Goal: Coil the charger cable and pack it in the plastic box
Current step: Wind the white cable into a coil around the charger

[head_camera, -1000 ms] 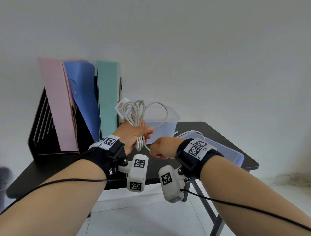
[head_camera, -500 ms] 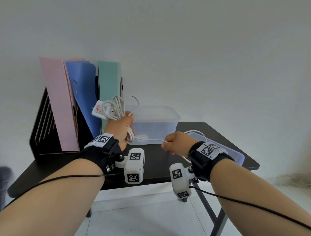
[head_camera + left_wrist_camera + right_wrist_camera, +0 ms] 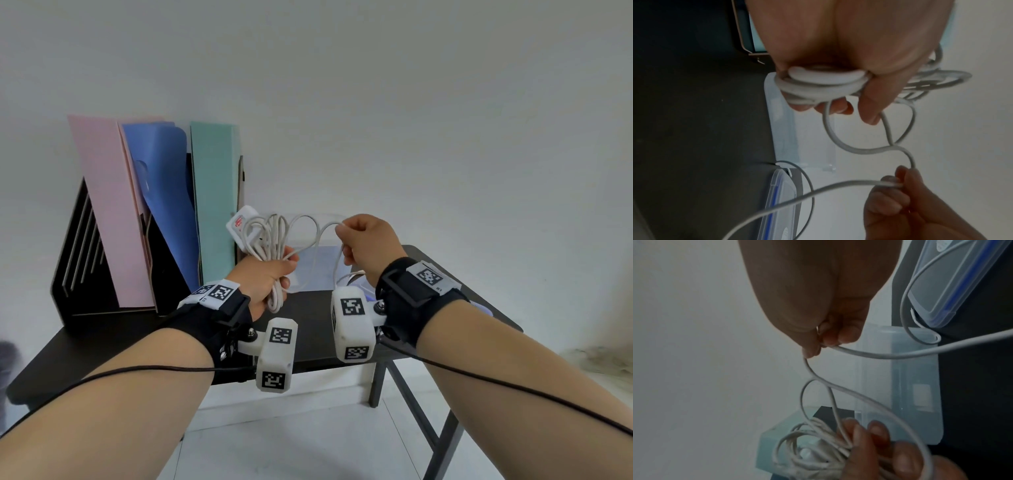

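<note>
My left hand (image 3: 270,279) grips a bundle of white cable coils (image 3: 274,236) above the table, and the white charger block (image 3: 241,224) sticks out at the bundle's upper left. In the left wrist view the coils (image 3: 818,84) sit in that fist. To its right, at coil height, my right hand (image 3: 364,240) pinches the loose cable strand (image 3: 320,226). The strand (image 3: 869,354) runs from that pinch back down to the table. The clear plastic box (image 3: 317,263) stands open on the table behind both hands, partly hidden by them.
The box's clear lid with a blue seal (image 3: 953,283) lies on the black table (image 3: 120,335) to the right. A black file rack (image 3: 78,267) with pink, blue and green folders stands at the back left. The table's front edge is close below my wrists.
My right hand has risen from below the bundle to coil height, drawing the strand up into a new loop. My left hand has tipped the bundle upright again.
</note>
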